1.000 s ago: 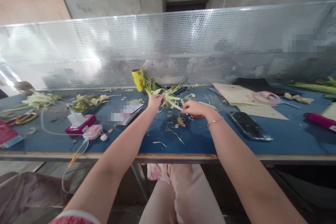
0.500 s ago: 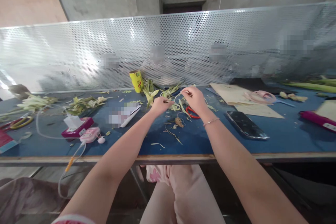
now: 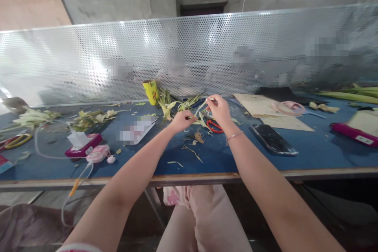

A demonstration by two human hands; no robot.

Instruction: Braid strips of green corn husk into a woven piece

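A thin pale green strip of leaf (image 3: 201, 106) runs slantwise between my hands above the blue table. My left hand (image 3: 182, 121) is closed, pinching the strip's lower end. At the upper end, my right hand (image 3: 219, 110) has its thumb and fingertips pinched on the strip. Behind and under the hands lies a heap of green leaves and stalks (image 3: 167, 109). Red loops, apparently scissor handles (image 3: 215, 126), rest just below my right hand. Nearer the table edge is a small brown, root-like lump (image 3: 200, 138) with loose shreds around it.
A yellow tube (image 3: 151, 92) leans before the perforated metal screen (image 3: 118, 43). On the left are a printed packet (image 3: 137, 130), a purple box (image 3: 94, 140) with a white plug and cable, and leaf scraps. A black phone (image 3: 274, 139), brown paper (image 3: 295, 123) and pink tape (image 3: 288, 108) lie right.
The strip, curved before, now looks straighter and slopes up towards my right hand. My right fingertips have risen slightly, while my left hand stays nearly in place. The view has shifted a little.
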